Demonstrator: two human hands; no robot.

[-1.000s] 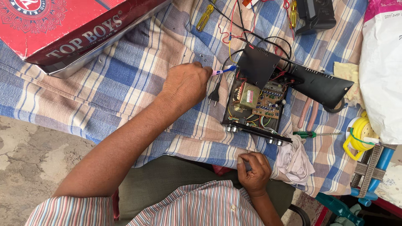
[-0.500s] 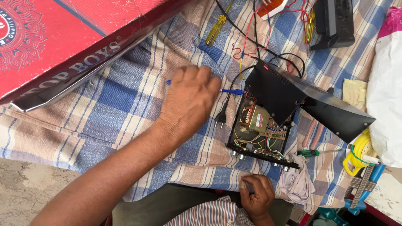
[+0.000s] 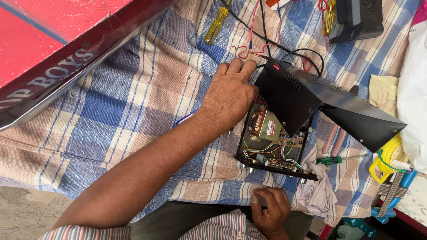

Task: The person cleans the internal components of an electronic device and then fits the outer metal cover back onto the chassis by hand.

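I see a desk draped in a blue-and-tan checked cloth (image 3: pixel 111 129), with bare stone floor at the lower left and a red box (image 3: pixel 49 49) lying at the upper left. The open black amplifier (image 3: pixel 275 138) lies mid-right on the cloth, its long axis running toward me, front panel nearest. My left hand (image 3: pixel 229 95) lies flat and open against its left edge; half a second ago it hovered farther left. My right hand (image 3: pixel 269 213) is curled loosely near my lap; whether it holds anything I cannot tell.

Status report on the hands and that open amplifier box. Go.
Left hand flat on the open black box's left edge, holding nothing. Right hand curled near the lap, contents unclear. Black lid propped over the box; white rag by its front.
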